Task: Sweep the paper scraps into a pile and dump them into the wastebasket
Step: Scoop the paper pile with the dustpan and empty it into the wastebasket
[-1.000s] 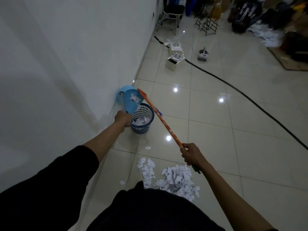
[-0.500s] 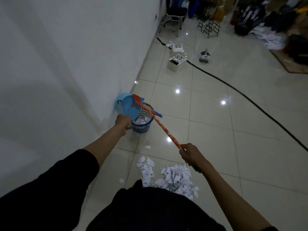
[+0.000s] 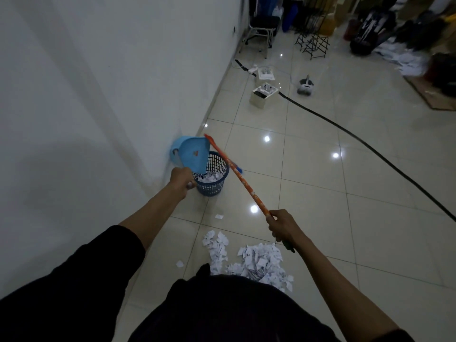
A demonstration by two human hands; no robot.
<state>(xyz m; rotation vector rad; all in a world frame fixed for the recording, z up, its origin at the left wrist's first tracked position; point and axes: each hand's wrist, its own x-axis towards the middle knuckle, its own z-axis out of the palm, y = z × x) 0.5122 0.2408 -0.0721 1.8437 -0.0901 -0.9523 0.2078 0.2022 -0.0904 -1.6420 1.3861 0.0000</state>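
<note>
Your left hand (image 3: 182, 179) grips the dustpan (image 3: 193, 154), tipped over the wastebasket (image 3: 212, 174) ahead. Your right hand (image 3: 283, 226) clasps the broom (image 3: 238, 176), angled forward-left. The scrap pile (image 3: 254, 264) lies at your feet, nearer your right hand.

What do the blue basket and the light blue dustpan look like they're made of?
The wastebasket looks like moulded plastic: dark blue with a regular lattice of holes in its wall. The dustpan also looks plastic: a thin, smooth, evenly light blue shell with a matte sheen. Neither shows a clear sign of metal.
</note>
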